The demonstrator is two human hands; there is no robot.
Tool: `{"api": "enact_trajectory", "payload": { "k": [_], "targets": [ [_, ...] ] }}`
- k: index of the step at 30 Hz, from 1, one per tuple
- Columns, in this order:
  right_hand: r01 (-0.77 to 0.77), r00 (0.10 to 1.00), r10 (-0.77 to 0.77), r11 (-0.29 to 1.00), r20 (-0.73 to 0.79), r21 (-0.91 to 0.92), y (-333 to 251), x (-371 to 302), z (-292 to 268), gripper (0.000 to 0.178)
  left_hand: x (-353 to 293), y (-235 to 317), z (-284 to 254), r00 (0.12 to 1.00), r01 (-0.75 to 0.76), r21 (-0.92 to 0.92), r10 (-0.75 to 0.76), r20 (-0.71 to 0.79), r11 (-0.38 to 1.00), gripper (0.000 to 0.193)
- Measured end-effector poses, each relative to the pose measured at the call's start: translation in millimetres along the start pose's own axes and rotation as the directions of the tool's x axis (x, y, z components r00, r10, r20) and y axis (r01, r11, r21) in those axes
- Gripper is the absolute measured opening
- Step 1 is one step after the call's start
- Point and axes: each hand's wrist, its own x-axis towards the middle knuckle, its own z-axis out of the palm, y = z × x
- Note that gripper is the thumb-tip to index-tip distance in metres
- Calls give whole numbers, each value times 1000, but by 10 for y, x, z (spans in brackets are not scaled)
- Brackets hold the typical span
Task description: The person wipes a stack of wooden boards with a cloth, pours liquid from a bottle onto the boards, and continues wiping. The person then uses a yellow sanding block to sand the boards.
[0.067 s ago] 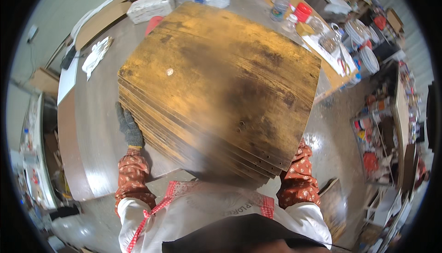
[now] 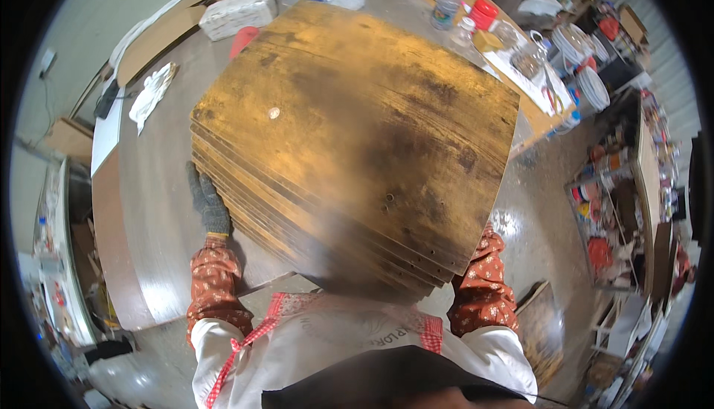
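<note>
A thick stack of stained yellow-brown wooden boards [image 2: 327, 104] fills the middle of the view, slightly fanned at its near left side. Dark patches, a few small holes and a pale round spot mark the top board. My left hand [image 2: 209, 202], in a grey knit glove with a yellow cuff, grips the stack's left side, its fingers lying along the board edges. At the right side, my right forearm [image 2: 482, 282] in a red flowered sleeve reaches behind the stack, whose boards hide that hand. The near edge of the stack lies close to my apron.
Under and beyond the stack is a brown table [image 2: 160, 178] with a white cloth [image 2: 153, 95] and a white wrapped block [image 2: 238, 13]. A plastic bottle [image 2: 447, 4], jars and scissors [image 2: 551, 97] stand or lie farther right. A board [image 2: 541, 331] rests low at right, near cluttered shelving [image 2: 639, 186].
The table and surrounding things have shifted slightly in view, those at the far right up and left. The stack and both arms keep nearly the same place in the picture.
</note>
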Motion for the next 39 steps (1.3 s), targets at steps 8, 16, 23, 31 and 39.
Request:
{"api": "enact_trajectory", "payload": {
  "k": [8,16,23,31,39],
  "targets": [
    [11,997,-11,1000,71,-3,71,-115,196,50,35,25,236,998,-2,24,1,64,1000,58],
    [34,971,-29,999,238,-16,56,-60,670,49,-708,165,296,997,-47,253,31,68,966,60],
    [31,988,-28,999,149,-19,189,-335,274,49,-413,112,273,970,-212,262,171,171,941,59],
    [40,998,-40,999,-41,-19,444,-822,-231,49,146,-57,495,892,-345,47,312,328,938,58],
    [75,994,-77,997,-75,-30,521,-1078,-225,49,536,-112,792,825,-379,-17,346,447,925,58]
  ]
}}
